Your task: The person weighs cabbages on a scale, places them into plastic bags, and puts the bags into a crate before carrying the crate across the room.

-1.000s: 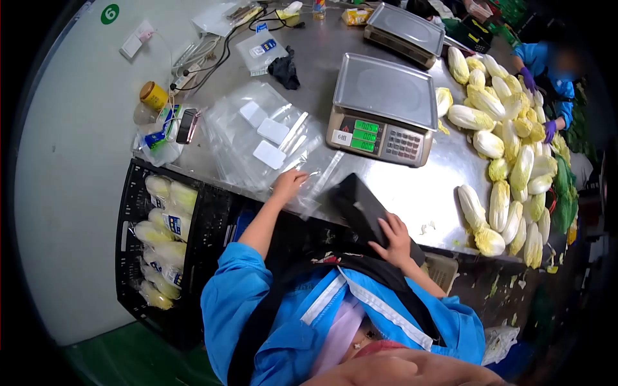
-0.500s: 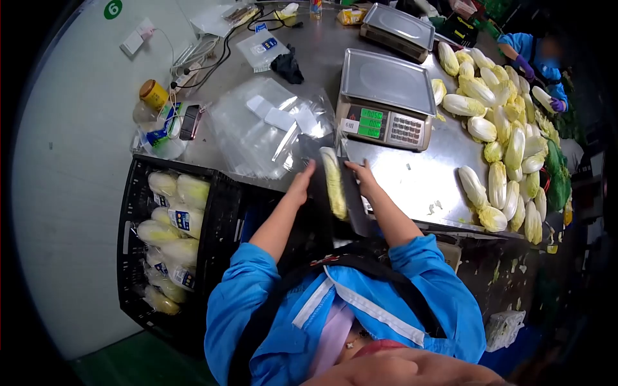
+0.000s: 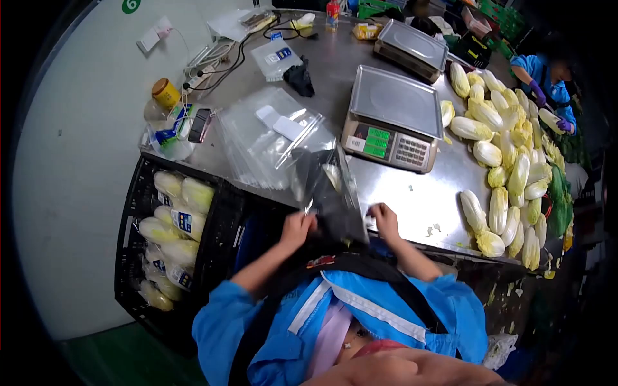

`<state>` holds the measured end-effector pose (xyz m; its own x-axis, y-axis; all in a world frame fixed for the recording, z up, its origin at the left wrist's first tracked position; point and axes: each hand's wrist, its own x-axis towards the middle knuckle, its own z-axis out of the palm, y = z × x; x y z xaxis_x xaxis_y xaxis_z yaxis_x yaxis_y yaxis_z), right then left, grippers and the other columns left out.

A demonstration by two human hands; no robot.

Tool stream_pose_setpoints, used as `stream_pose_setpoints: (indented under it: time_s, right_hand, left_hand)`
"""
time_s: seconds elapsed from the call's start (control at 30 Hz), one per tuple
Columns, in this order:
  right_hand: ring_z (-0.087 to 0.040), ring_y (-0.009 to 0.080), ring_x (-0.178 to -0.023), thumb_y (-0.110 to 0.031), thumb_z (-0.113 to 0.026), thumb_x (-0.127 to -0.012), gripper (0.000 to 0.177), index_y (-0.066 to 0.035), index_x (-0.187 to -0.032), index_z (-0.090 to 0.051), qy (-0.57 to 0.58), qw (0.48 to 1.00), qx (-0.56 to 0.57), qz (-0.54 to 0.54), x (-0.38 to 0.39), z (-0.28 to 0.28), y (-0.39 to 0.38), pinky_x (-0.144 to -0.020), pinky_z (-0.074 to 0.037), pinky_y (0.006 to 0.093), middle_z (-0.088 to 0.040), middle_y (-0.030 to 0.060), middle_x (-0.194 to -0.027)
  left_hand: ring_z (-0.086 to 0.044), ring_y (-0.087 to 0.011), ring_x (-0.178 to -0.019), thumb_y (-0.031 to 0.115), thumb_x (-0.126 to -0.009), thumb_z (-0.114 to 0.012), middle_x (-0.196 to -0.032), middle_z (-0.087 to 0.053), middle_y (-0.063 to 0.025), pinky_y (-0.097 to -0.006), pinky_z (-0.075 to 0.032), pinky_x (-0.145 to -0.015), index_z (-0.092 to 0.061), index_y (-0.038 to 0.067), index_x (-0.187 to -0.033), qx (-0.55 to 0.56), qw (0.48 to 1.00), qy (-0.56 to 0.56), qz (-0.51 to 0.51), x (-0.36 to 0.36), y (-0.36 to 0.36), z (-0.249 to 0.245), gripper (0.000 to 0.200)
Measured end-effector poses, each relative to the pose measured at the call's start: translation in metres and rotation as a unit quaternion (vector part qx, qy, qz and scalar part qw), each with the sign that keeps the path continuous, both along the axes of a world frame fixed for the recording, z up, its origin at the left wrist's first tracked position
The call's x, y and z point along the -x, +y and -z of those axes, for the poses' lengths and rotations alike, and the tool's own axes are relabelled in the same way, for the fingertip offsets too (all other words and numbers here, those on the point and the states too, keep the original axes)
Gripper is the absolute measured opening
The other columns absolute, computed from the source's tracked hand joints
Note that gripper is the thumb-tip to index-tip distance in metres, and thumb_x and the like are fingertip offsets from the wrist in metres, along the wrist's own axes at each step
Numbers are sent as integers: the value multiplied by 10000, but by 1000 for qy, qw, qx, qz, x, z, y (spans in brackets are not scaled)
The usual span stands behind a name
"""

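Note:
Fingers curled, my left hand grips the lower left edge of a clear plastic bag. My right hand is pinched at the lower right edge of the bag. A dark, flat sleeve lies between my hands, partly inside the bag. Part of a pale cabbage shows at the sleeve's upper end; the rest is hidden. Loose clear bags with white labels lie just beyond my left hand.
A scale stands ahead, with another scale behind it. Many cabbages are piled at the right. At the left is a black crate of bagged cabbages. A co-worker in purple gloves holds a cabbage at the far right.
Both hands have moved down toward my body. The cabbage, which showed nearly full length between the dark sides of the sleeve, is now mostly hidden, and clear plastic surrounds the sleeve.

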<state>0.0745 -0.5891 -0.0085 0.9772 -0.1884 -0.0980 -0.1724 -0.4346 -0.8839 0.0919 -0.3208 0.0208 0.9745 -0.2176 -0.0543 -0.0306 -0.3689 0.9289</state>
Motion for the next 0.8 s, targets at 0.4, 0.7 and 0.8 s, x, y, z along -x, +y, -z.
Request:
stream_pose_setpoints:
  time_s: [0.4,0.7,0.8]
  right_hand:
    - [-511,307,-984,-250,-631,-733,359,-48,-1015,-537,-405,835,164,-335,-66,-238,-6,-841,-377,403,-545,112,-1065]
    - [-600,249,-839,70,-568,-617,267,-23,-863,-615,-483,822,208,-219,-74,-323,-75,-720,-472,338,-633,124,-913]
    - [-611,259,-840,122,-561,-659,233,22,-862,-617,-562,810,167,1,-27,-348,-146,-671,-500,309,-633,159,-911]
  left_hand:
    - [-570,-137,-724,314,-910,-431,-834,-587,-38,-266,-470,-636,-522,20,-984,429,880,161,-123,-101,-36,-59,316]
    - [-581,-166,-663,222,-904,-454,-756,-563,-48,-289,-477,-623,-518,25,-884,386,913,111,-71,-124,-49,-109,208]
    - [-601,-177,-672,219,-900,-462,-763,-593,-69,-288,-481,-627,-531,23,-892,344,925,151,-56,-100,-39,-98,208]
